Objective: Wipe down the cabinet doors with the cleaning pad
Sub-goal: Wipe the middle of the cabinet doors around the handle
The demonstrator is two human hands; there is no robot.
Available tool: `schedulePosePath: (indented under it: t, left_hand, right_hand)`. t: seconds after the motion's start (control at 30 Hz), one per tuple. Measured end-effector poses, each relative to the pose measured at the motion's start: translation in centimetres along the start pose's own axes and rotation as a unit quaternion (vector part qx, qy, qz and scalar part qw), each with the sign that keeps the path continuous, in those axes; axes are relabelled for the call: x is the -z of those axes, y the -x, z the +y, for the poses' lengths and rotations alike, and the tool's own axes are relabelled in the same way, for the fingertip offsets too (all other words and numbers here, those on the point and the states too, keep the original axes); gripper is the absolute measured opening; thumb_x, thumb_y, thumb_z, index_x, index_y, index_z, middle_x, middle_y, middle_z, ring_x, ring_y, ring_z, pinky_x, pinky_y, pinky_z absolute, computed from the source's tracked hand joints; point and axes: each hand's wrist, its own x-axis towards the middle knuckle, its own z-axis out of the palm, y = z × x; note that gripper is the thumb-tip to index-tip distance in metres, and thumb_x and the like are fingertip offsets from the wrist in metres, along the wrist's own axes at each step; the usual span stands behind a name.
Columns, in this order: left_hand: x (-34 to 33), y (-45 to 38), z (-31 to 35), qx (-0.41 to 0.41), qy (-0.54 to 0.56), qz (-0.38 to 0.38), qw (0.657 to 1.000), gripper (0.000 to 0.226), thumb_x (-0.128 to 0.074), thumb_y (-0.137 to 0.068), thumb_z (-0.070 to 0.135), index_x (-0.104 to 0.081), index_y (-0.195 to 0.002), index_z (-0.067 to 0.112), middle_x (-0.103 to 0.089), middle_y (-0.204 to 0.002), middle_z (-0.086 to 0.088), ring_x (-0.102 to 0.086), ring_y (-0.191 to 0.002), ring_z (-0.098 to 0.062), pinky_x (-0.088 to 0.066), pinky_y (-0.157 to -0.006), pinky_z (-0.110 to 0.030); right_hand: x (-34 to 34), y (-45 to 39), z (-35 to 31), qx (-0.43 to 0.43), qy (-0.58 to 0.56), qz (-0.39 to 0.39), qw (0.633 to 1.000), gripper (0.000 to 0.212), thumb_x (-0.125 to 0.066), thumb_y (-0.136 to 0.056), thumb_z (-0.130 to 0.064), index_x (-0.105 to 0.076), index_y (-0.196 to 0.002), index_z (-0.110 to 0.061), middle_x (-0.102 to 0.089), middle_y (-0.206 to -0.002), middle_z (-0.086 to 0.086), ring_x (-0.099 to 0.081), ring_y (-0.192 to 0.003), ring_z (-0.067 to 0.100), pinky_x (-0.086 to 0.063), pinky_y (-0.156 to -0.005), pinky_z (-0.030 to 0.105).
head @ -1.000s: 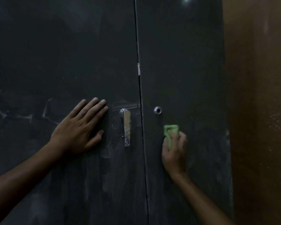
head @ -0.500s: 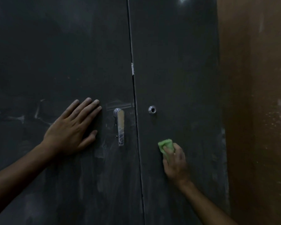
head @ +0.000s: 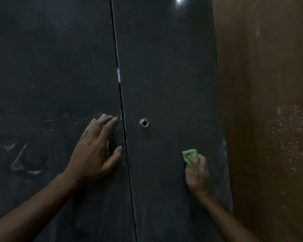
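Two dark grey cabinet doors fill the view, the left door (head: 51, 67) and the right door (head: 164, 67), with a thin gap between them. My right hand (head: 197, 175) grips a green cleaning pad (head: 188, 153) and presses it against the right door, low and near its right edge. My left hand (head: 93, 151) lies over the left door's metal handle with fingers stretched toward the gap. Only a sliver of the handle shows under it. White smears mark the left door to the left of that hand.
A round metal lock (head: 144, 122) sits on the right door near the gap. A brown wall (head: 269, 102) with pale specks stands right beside the right door's edge. A small white patch is on the door edge higher up.
My right hand slid the pad down and then to the right across the right door. My left hand moved right from the bare panel onto the handle.
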Motion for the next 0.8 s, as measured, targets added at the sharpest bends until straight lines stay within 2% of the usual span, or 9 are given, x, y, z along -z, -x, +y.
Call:
schedulePosePath:
  t: [0.1,0.2,0.27,0.37,0.43,0.53,0.6,0.73,0.8]
  left_hand:
    - [-0.5,0.3,-0.6,-0.011,-0.005,0.013,1.0,0.076,-0.053,-0.094,0.048,-0.035,-0.158,0.01,-0.04,-0.157,-0.009,-0.022,-0.157,-0.016,-0.016,-0.131,-0.037]
    - [-0.5,0.2,-0.6,-0.01,-0.012,0.024,1.0,0.076,-0.053,-0.093,0.048,-0.038,-0.156,0.007,-0.042,-0.153,-0.011,-0.02,-0.156,-0.011,-0.012,-0.131,-0.033]
    - [-0.6,0.2,-0.4,-0.011,-0.009,0.033,0.999,0.077,-0.054,-0.092,0.047,-0.038,-0.155,0.006,-0.041,-0.154,-0.011,-0.014,-0.157,-0.004,-0.01,-0.131,-0.03]
    - [-0.7,0.3,-0.4,-0.011,-0.007,0.039,0.999,0.08,-0.054,-0.091,0.048,-0.036,-0.157,0.005,-0.04,-0.156,-0.012,-0.017,-0.155,-0.005,-0.01,-0.13,-0.027]
    - [-0.6,0.4,-0.3,-0.006,-0.008,0.039,0.999,0.084,-0.054,-0.091,0.049,-0.032,-0.159,0.004,-0.04,-0.156,-0.015,-0.026,-0.153,-0.014,-0.009,-0.13,-0.025]
    - [-0.5,0.4,-0.1,0.005,-0.011,0.034,0.999,0.089,-0.054,-0.09,0.048,-0.028,-0.161,0.002,-0.042,-0.155,-0.02,-0.035,-0.149,-0.03,-0.01,-0.13,-0.025]
    - [-0.5,0.3,0.0,0.008,-0.012,0.033,0.999,0.09,-0.054,-0.09,0.048,-0.027,-0.161,0.001,-0.043,-0.155,-0.022,-0.036,-0.148,-0.033,-0.011,-0.13,-0.026]
    - [-0.5,0.3,-0.1,0.006,-0.015,0.029,0.999,0.091,-0.054,-0.09,0.05,-0.025,-0.162,0.001,-0.043,-0.155,-0.023,-0.038,-0.146,-0.035,-0.012,-0.13,-0.028]
    - [-0.5,0.3,0.0,0.007,-0.016,0.027,0.999,0.092,-0.054,-0.09,0.05,-0.024,-0.162,0.002,-0.043,-0.155,-0.023,-0.038,-0.146,-0.035,-0.012,-0.13,-0.027]
  right_hand:
    - [1.5,-5.3,4.6,-0.183,-0.021,0.087,0.979,0.035,-0.039,-0.096,-0.033,-0.048,-0.125,-0.016,-0.048,-0.121,0.019,-0.056,-0.089,0.037,-0.037,-0.07,0.023]
    - [2.2,-9.8,5.8,-0.345,-0.044,0.119,0.93,0.038,-0.04,-0.098,-0.03,-0.051,-0.127,-0.008,-0.047,-0.123,0.026,-0.055,-0.103,0.042,-0.042,-0.087,0.038]
    - [1.6,-8.5,4.5,-0.275,-0.042,0.13,0.952,0.035,-0.046,-0.102,-0.024,-0.054,-0.129,-0.004,-0.047,-0.122,0.024,-0.053,-0.103,0.034,-0.043,-0.087,0.037]
    - [0.7,-1.9,3.7,-0.16,-0.063,0.089,0.981,0.04,-0.044,-0.1,-0.032,-0.057,-0.129,-0.006,-0.047,-0.122,0.013,-0.045,-0.092,0.008,-0.04,-0.07,0.021]
    - [1.1,-1.1,5.7,-0.212,-0.041,0.098,0.971,0.041,-0.045,-0.099,-0.027,-0.056,-0.13,-0.002,-0.048,-0.122,0.019,-0.051,-0.096,0.022,-0.04,-0.075,0.025]
    - [2.6,-7.6,9.4,-0.387,-0.073,0.115,0.912,0.032,-0.047,-0.102,-0.012,-0.056,-0.13,-0.001,-0.047,-0.124,0.029,-0.053,-0.107,0.043,-0.038,-0.096,0.037]
    - [3.0,-10.9,9.2,-0.371,-0.077,0.105,0.919,0.03,-0.049,-0.102,-0.012,-0.057,-0.128,-0.001,-0.048,-0.122,0.028,-0.052,-0.107,0.038,-0.038,-0.099,0.036]
    - [1.0,-6.0,6.2,-0.244,-0.084,0.124,0.958,0.036,-0.047,-0.1,-0.026,-0.059,-0.126,-0.005,-0.048,-0.115,0.018,-0.042,-0.091,0.011,-0.031,-0.08,0.018]
    - [0.7,-2.6,7.1,-0.264,-0.059,0.13,0.954,0.038,-0.045,-0.099,-0.026,-0.059,-0.127,-0.004,-0.049,-0.116,0.019,-0.047,-0.095,0.017,-0.03,-0.08,0.017]
